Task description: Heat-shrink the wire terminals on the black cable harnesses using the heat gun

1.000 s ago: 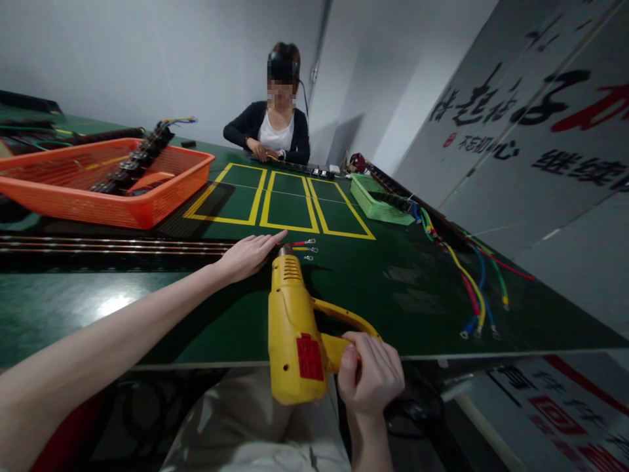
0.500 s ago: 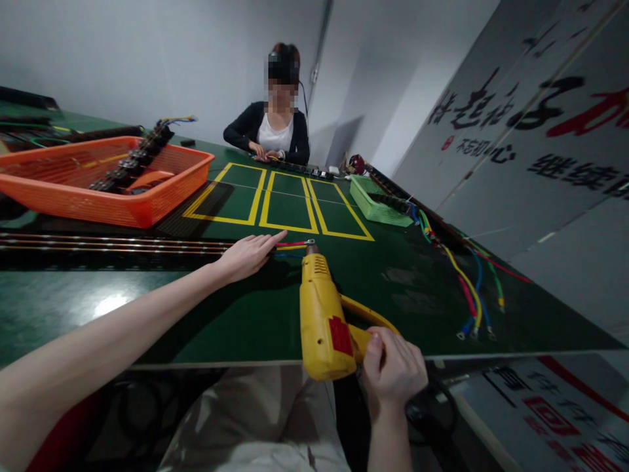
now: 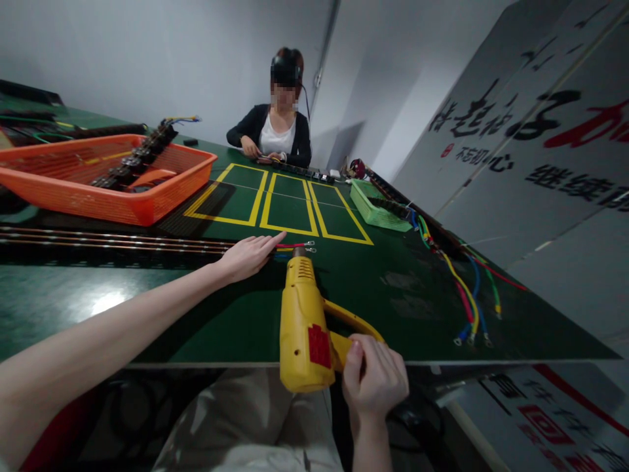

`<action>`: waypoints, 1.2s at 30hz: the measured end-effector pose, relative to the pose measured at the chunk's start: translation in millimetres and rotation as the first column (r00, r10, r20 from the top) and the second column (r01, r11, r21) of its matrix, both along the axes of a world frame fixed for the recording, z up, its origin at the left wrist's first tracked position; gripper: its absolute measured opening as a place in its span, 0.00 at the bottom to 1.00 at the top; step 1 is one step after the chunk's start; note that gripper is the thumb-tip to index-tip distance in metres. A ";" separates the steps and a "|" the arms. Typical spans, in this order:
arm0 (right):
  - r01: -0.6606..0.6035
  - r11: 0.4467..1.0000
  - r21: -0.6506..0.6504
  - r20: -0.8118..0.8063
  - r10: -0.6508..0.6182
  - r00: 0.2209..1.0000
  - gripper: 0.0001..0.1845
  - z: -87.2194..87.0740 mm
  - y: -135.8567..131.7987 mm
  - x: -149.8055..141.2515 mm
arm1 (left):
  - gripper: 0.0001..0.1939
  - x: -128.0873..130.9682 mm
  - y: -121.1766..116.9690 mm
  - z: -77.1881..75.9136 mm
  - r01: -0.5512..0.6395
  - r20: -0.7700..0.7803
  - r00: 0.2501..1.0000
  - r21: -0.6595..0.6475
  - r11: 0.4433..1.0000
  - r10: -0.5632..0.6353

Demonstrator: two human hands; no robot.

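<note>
My right hand [image 3: 373, 377] is wrapped round the handle of a yellow heat gun [image 3: 304, 324] near the table's front edge. The gun's nozzle points at the ends of thin coloured wires with ring terminals [image 3: 301, 246]. My left hand [image 3: 248, 255] lies flat with fingers stretched out, pressing on those wires just left of the nozzle. The wires run from a long dark cable bundle [image 3: 113, 244] lying across the green table [image 3: 236, 321].
An orange basket [image 3: 142, 203] holding dark chain-like parts stands at the left. Yellow-taped rectangles [image 3: 280, 203] mark the table's middle. A green tray [image 3: 381, 210] and loose coloured wires [image 3: 466, 288] lie on the right. Another person [image 3: 275, 131] sits at the far end, hands on the table.
The heat gun swung right half a second ago and has come back left, its nozzle again close to the wire ends. My left hand has stayed in place.
</note>
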State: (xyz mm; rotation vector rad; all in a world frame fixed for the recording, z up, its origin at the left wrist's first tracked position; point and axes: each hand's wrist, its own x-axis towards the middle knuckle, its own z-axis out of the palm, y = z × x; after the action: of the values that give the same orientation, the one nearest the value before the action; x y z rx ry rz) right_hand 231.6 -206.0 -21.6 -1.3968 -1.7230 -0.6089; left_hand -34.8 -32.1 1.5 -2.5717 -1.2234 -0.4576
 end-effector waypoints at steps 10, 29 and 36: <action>-0.079 0.997 -0.027 -0.065 0.077 0.995 0.13 -3.1 -4.1 -17.8 | 0.35 -2.1 1.0 -1.9 0.022 -0.001 1.000 0.002 1.000 -0.022; 0.057 0.998 0.027 0.038 -0.058 0.998 0.14 2.1 11.6 23.8 | 0.28 -2.7 0.5 -0.6 -0.006 -0.056 0.998 0.042 0.999 0.008; 0.063 0.997 0.042 0.067 -0.066 0.996 0.15 0.4 12.0 30.4 | 0.26 -2.9 0.1 0.0 0.028 -0.028 0.999 0.035 0.999 -0.027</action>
State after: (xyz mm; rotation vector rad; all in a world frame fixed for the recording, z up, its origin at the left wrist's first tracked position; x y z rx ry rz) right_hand 262.0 -194.0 -21.2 -1.4231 -1.7153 -0.7298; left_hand -37.6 -32.0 1.5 -2.5590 -1.1615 -0.4446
